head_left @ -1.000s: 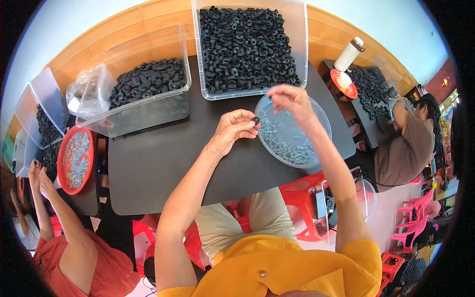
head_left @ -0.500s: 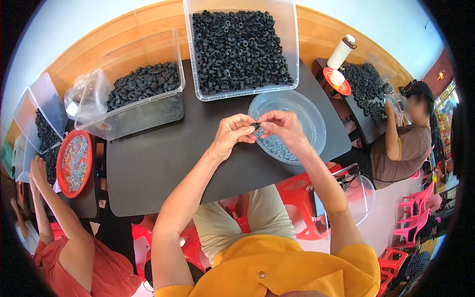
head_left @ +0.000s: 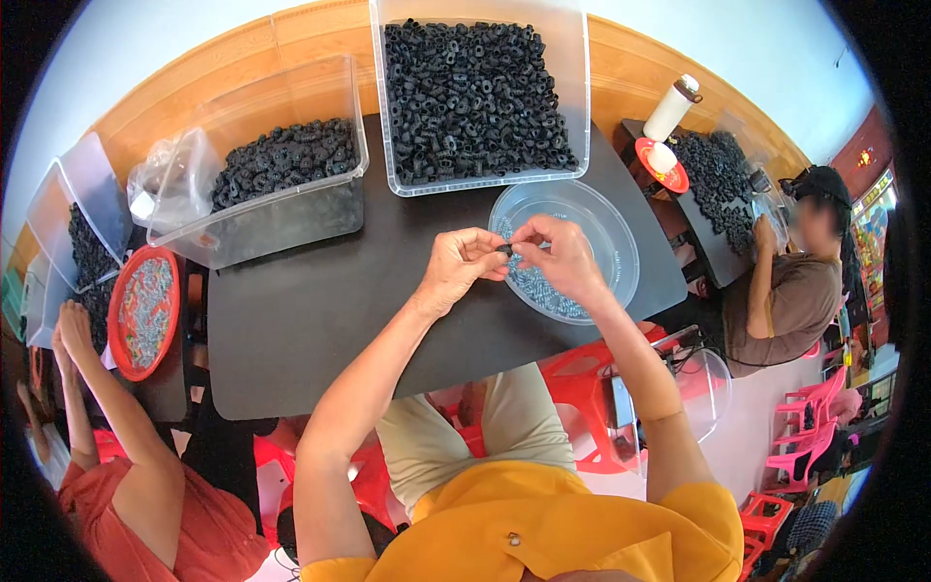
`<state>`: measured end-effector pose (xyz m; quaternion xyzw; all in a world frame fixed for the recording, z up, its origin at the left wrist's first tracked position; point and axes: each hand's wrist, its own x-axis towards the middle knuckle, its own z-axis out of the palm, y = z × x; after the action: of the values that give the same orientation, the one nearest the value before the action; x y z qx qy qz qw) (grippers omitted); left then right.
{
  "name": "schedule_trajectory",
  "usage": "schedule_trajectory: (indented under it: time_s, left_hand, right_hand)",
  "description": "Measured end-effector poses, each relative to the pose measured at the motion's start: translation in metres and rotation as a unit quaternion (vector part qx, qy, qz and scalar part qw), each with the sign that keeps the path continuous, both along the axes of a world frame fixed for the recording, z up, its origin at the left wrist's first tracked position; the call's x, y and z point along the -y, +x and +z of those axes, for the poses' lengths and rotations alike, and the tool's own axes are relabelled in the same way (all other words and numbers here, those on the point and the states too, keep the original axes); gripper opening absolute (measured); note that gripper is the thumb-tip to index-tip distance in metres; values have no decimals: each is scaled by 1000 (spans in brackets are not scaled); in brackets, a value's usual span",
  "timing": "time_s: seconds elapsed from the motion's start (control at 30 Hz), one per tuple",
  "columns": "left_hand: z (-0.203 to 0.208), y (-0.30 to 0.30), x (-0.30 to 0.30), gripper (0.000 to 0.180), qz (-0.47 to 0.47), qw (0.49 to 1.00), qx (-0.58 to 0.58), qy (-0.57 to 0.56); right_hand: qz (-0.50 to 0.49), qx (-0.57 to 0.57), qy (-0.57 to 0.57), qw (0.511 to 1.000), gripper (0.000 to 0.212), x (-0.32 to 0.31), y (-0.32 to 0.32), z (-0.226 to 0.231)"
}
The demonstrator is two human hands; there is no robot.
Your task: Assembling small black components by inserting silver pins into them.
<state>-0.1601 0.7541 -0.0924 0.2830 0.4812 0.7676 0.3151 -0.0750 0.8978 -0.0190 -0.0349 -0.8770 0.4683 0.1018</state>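
Between the fingertips of both hands is a small black plastic part (head_left: pixel 504 249), mostly covered by the fingers. My left hand (head_left: pixel 459 264) pinches it from the left. My right hand (head_left: pixel 560 254) is closed at its other side, over the rim of a round clear tub (head_left: pixel 621 218). Small silvery metal pieces (head_left: pixel 543 291), which look like springs or screws, lie in that tub. Beyond my hands stands a big clear bin (head_left: pixel 485 184) full of loose black plastic parts (head_left: pixel 475 102). Whether my right fingers also hold a metal piece is hidden.
A second clear bin (head_left: pixel 281 228) of black parts stands at the left of the dark table (head_left: pixel 320 320). Farther left, a person in red works near a red tray (head_left: pixel 173 335) of metal pieces. At right, another person sits by a black heap (head_left: pixel 718 184) and a white bottle (head_left: pixel 669 112).
My hands stay pinched together at the black part, with only small finger shifts. The whole view has moved slightly.
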Motion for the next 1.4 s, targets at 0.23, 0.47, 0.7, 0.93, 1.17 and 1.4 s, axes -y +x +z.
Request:
schedule_trajectory:
  time_s: [0.23, 0.47, 0.7, 0.93, 1.17, 1.4]
  left_hand:
    - [7, 2, 3, 16, -11, 999, 37, 28]
    - [7, 0, 3, 16, -22, 998, 40, 31]
    - [7, 1, 2, 15, -2, 999, 16, 29]
    - [7, 4, 2, 15, 33, 999, -42, 5]
    - [5, 7, 1, 13, 74, 996, -51, -7]
    - [6, 4, 0, 8, 174, 982, -68, -30]
  right_hand:
    - [80, 43, -175, 980, 9, -19, -4, -6]
    - [76, 55, -217, 972, 10, -16, -3, 0]
    - [63, 50, -174, 981, 5, -15, -6, 0]
    - [48, 34, -42, 997, 3, -7, -7, -2]
    - [12, -6, 50, 999, 3, 6, -10, -1]
    - [-10, -157, 199, 967, 10, 23, -23, -13]
